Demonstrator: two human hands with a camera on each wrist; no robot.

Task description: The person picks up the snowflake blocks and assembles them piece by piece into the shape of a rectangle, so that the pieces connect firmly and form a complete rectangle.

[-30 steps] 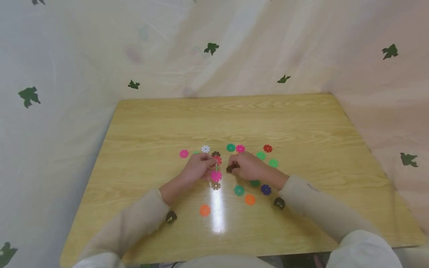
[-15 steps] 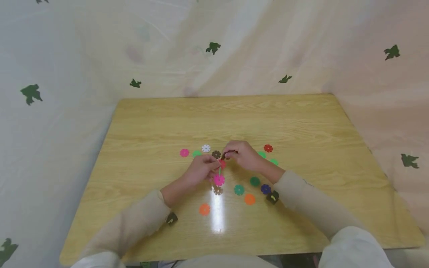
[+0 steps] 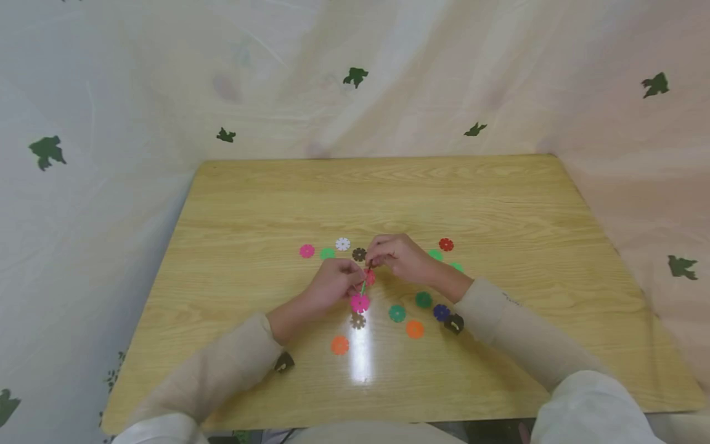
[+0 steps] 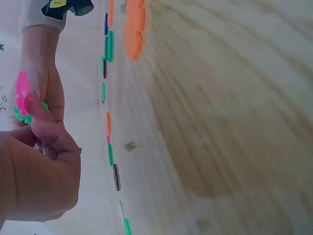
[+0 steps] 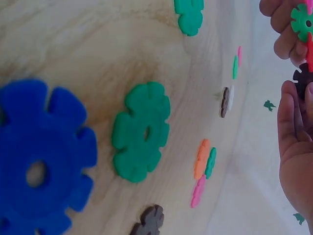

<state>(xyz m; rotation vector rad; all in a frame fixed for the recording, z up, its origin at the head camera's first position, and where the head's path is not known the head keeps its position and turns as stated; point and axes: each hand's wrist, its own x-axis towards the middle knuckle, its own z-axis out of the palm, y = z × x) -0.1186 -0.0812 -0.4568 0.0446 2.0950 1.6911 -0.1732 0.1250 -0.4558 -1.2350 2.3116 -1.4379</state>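
Observation:
My left hand [image 3: 335,280] pinches a small chain of notched flower-shaped discs above the table. A green disc [image 5: 301,22] stands edge-on in the head view, with a pink disc [image 3: 360,303] and a brown disc [image 3: 357,321] on its near side. At the far end is a red disc [image 3: 370,277]. My right hand [image 3: 399,256] pinches a dark brown disc [image 5: 303,81] by its edge, against the red one. Whether their slots interlock I cannot tell. In the left wrist view the fingers cover part of the chain.
Loose discs lie around the hands on the wooden table [image 3: 249,203]: white [image 3: 342,244], brown [image 3: 359,254], red [image 3: 446,245], blue [image 3: 441,312], orange [image 3: 340,345] and several greens. A cloth with green bird shapes hangs behind the table.
My right hand has moved left and away from me, bringing the dark brown disc to the red one. The chain in my left hand has shifted slightly towards me.

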